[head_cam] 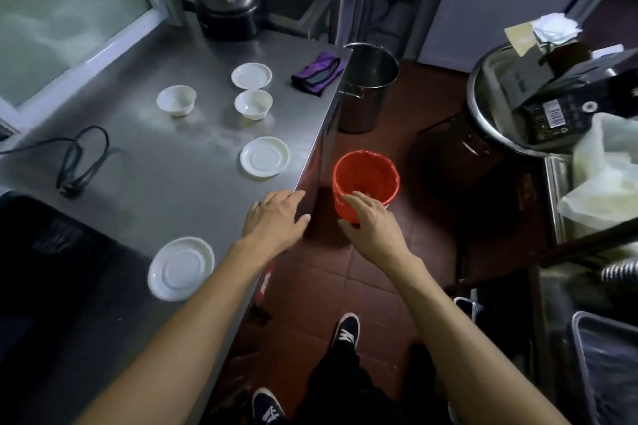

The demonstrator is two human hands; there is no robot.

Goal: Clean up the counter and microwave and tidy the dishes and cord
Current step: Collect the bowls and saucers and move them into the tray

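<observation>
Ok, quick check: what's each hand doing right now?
Left hand: open, flat at the counter edge, holding nothing.
Right hand: open, over the red bucket, holding nothing.

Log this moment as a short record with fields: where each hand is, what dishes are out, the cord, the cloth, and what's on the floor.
left hand: left hand open, fingers spread at the edge of the steel counter
right hand: right hand open, over the floor at the red bucket, holding nothing
saucers: three white, at
bowls: two white, at
cord: black cord, loosely looped on counter
cloth: purple cloth near far counter edge
floor: red bucket, steel stockpot
</observation>
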